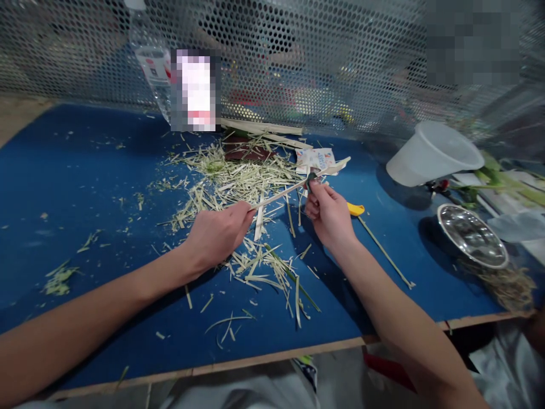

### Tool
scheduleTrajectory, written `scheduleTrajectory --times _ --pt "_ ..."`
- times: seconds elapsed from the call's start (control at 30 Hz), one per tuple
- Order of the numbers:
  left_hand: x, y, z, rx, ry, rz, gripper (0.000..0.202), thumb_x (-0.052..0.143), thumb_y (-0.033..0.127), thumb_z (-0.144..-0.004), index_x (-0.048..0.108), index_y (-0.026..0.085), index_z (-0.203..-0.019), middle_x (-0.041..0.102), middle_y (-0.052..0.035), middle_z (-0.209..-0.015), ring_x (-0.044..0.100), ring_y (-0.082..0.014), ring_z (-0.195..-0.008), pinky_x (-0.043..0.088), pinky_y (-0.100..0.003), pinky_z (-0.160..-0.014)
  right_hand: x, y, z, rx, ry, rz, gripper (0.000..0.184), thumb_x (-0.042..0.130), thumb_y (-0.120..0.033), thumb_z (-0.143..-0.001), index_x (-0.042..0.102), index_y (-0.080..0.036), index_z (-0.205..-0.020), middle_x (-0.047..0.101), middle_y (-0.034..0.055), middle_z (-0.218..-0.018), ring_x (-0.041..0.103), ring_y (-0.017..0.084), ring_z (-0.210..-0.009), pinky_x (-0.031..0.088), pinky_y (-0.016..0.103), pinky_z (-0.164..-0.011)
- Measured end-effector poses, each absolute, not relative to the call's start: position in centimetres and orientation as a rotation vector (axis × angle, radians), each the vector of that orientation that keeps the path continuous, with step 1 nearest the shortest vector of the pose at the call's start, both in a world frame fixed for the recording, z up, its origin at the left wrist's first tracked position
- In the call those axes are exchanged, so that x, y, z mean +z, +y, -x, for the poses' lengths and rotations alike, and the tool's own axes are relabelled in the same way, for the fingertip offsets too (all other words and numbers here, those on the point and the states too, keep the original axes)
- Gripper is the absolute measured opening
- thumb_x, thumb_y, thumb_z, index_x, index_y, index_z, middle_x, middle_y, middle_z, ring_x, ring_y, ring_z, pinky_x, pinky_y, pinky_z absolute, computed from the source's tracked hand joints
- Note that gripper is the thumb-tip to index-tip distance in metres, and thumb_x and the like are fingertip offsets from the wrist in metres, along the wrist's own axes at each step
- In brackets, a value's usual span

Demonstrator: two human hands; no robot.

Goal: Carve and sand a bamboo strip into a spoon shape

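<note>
My left hand (221, 234) is closed on one end of a long, thin, pale plant strip (279, 195), which runs up to the right. My right hand (328, 215) is closed too, its thumb and fingertips pressing a small dark piece (311, 180) against the strip. What that dark piece is I cannot make out. Beyond my right hand the strip's wider, curled end (338, 167) sticks out. Beneath the strip lies a heap of pale green shavings (230, 184). A yellow handle (356, 209) shows beside my right hand, partly hidden by it.
Behind stands a perforated metal screen (264, 62), with a clear bottle (151, 62) and a blurred-out bright rectangle (196, 91) before it. A white packet (315, 160) lies past the shavings. Rightward are a tilted translucent cup (434, 154), a metal bowl (472, 236) and a fibre bundle (508, 287).
</note>
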State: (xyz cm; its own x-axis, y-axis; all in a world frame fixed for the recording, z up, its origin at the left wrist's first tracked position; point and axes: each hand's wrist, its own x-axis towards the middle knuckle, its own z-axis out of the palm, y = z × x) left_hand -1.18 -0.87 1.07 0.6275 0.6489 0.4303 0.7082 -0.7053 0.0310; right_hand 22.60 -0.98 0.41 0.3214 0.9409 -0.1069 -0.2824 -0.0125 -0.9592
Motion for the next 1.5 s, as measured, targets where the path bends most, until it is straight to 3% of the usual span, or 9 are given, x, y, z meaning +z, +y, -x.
scheduleTrajectory --times 0.2,0.53,0.8,0.93,1.1,1.23,1.33,1.5 --pt "1.0 -1.1 1.3 -0.644 -1.086 2.688 0.038 0.04 0.033 -0.103 0.064 0.015 -0.08 0.065 -0.0017 -0.057 0.045 -0.0107 -0.041 0.02 -0.025 -0.042 0.9 -0.5 -24.0 1.018 -0.673 1.157 0.044 0.084 -0.047 -0.07 0.046 -0.024 -0.067 0.032 -0.0095 -0.058 0.027 0.006 -0.047 0.02 0.026 -0.041" --pt "1.1 -1.3 1.3 -0.568 -1.151 2.75 0.039 0.037 0.034 -0.104 0.065 0.016 -0.084 0.068 -0.0026 -0.062 0.044 -0.0104 -0.043 0.021 -0.025 -0.043 1.0 -0.8 -23.4 0.987 -0.682 1.157 0.04 0.082 -0.043 -0.073 0.046 -0.025 -0.071 0.031 -0.0103 -0.059 0.026 0.006 -0.046 0.021 0.028 -0.043" --pt "0.8 -1.5 1.3 -0.521 -1.161 2.743 0.04 0.037 0.035 -0.104 0.066 0.016 -0.085 0.067 -0.0034 -0.061 0.044 -0.0113 -0.042 0.018 -0.027 -0.044 1.1 -1.2 -22.4 1.052 -0.639 1.155 0.032 0.08 -0.047 -0.074 0.059 -0.023 -0.075 0.033 -0.0095 -0.058 0.025 0.005 -0.045 0.017 0.027 -0.042" --pt "0.6 -1.5 1.2 -0.568 -1.128 2.728 0.039 0.037 0.035 -0.104 0.066 0.016 -0.085 0.066 -0.003 -0.059 0.044 -0.0118 -0.042 0.018 -0.027 -0.044 1.2 -1.5 -22.0 1.093 -0.668 1.19 0.031 0.078 -0.045 -0.076 0.057 -0.023 -0.073 0.035 -0.009 -0.058 0.026 0.005 -0.046 0.019 0.027 -0.042" --pt "0.8 -1.4 1.1 -0.587 -1.196 2.783 0.04 0.036 0.035 -0.104 0.066 0.015 -0.086 0.066 -0.0025 -0.059 0.047 -0.0117 -0.043 0.021 -0.026 -0.043 1.0 -1.2 -22.5 1.1 -0.706 1.218 0.035 0.073 -0.057 -0.078 0.064 -0.023 -0.08 0.037 -0.0083 -0.058 0.027 0.006 -0.045 0.019 0.028 -0.042" --pt "1.0 -1.4 1.2 -0.581 -1.243 2.806 0.039 0.036 0.035 -0.104 0.065 0.015 -0.088 0.067 -0.0031 -0.061 0.05 -0.0123 -0.045 0.022 -0.026 -0.043 0.4 -0.6 -23.3 0.97 -0.718 1.236 0.045 0.071 -0.065 -0.078 0.057 -0.023 -0.07 0.04 -0.0071 -0.058 0.031 0.006 -0.044 0.021 0.026 -0.041" --pt "1.0 -1.4 1.2 -0.572 -1.239 2.808 0.039 0.036 0.035 -0.104 0.065 0.015 -0.086 0.066 -0.0027 -0.059 0.048 -0.0115 -0.044 0.022 -0.026 -0.043 0.0 -0.5 -23.2 0.925 -0.757 1.277 0.051 0.069 -0.068 -0.078 0.051 -0.023 -0.063 0.034 -0.0085 -0.052 0.028 0.006 -0.042 0.021 0.025 -0.04" --pt "0.6 -1.3 1.3 -0.586 -1.131 2.779 0.038 0.038 0.034 -0.103 0.064 0.017 -0.083 0.065 -0.0017 -0.058 0.045 -0.0113 -0.043 0.021 -0.027 -0.043 0.2 -1.1 -22.2 1.053 -0.815 1.278 0.05 0.072 -0.063 -0.078 0.052 -0.023 -0.058 0.03 -0.0088 -0.048 0.027 0.005 -0.041 0.02 0.025 -0.04"
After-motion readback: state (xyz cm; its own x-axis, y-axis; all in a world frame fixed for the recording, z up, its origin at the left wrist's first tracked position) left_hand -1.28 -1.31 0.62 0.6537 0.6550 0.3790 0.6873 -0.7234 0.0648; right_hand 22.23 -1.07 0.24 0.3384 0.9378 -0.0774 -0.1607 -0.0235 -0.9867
